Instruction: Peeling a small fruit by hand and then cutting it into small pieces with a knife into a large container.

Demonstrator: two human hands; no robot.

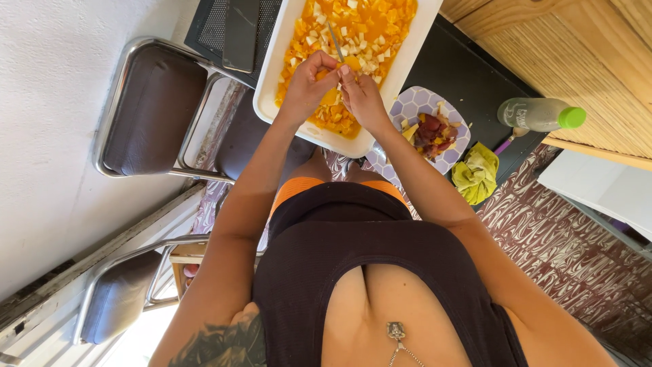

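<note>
Head view showed both hands over the white tray (272, 88): left hand (309, 85) pinched an orange fruit piece (331, 96), right hand (360, 95) gripped what looked like a knife (335, 42). Small, slow cuts away from fingertips seemed wise.

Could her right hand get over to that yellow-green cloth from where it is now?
Probably yes. The right hand is busy over the white dish, and only the hexagon-patterned plate lies between it and the cloth; nothing tall blocks the way.
</note>
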